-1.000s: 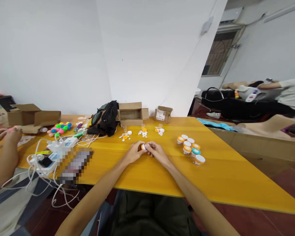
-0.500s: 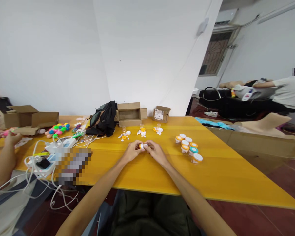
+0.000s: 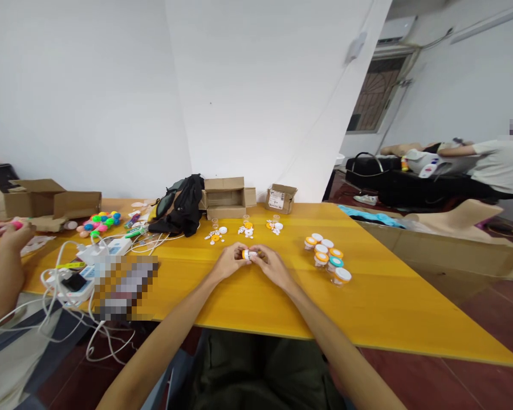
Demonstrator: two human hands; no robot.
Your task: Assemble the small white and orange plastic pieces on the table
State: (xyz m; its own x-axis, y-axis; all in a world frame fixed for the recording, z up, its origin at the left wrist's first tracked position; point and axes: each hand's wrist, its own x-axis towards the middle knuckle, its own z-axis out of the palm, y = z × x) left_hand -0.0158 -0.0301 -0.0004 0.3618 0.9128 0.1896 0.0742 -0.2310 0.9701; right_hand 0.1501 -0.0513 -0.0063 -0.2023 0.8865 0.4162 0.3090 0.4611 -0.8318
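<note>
Left hand [image 3: 229, 261] and right hand [image 3: 271, 263] meet on one small round orange-and-white plastic piece [image 3: 247, 254]!

Left fingers are clamped around the orange side, right fingertips pinch the white end, and the piece sits between them over the yellow-brown wooden surface [image 3: 393, 302]; whether it touches down, you can't tell. Off to the right, a cluster of clear round plastic jars [image 3: 341, 277] with white, orange and teal lids. Beyond the hands, three little heaps of white and orange plastic parts [image 3: 248, 232], and behind them an open brown cardboard box [image 3: 225, 199].
</note>
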